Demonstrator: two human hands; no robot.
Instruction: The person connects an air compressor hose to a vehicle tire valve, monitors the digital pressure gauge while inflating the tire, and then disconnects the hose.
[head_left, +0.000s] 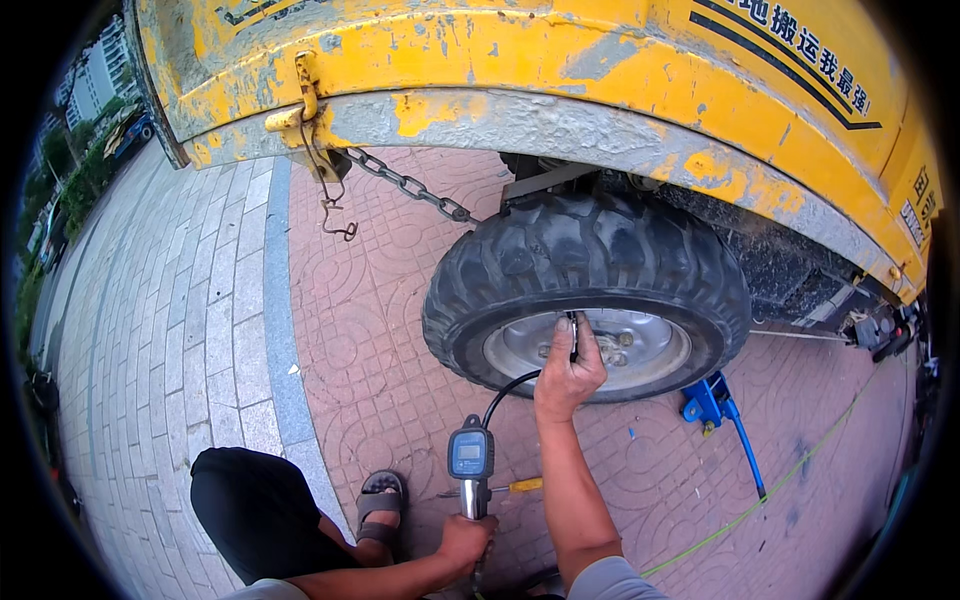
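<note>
My left hand (466, 537) is wrapped around the metal handle of a tyre inflator gun with a digital gauge (471, 453). From the gauge a black hose (510, 388) curves up towards my right hand (572, 375). Thumb and fingers of that hand pinch a slim dark air chuck (574, 330) at the inner upper edge of the silver wheel rim (517, 356). The valve itself is hidden, so I cannot tell whether the chuck is seated. Around the rim sits a black, deep-lugged tyre (592, 247), mounted under the yellow vehicle body (525, 52).
A blue floor jack (705, 405) with a long handle stands beside the tyre. A screwdriver with a yellow handle (525, 485) lies on the red paving. A green hose (750, 510) crosses the ground at right. A chain (405, 184) and a bent wire hook (330, 202) hang from the body.
</note>
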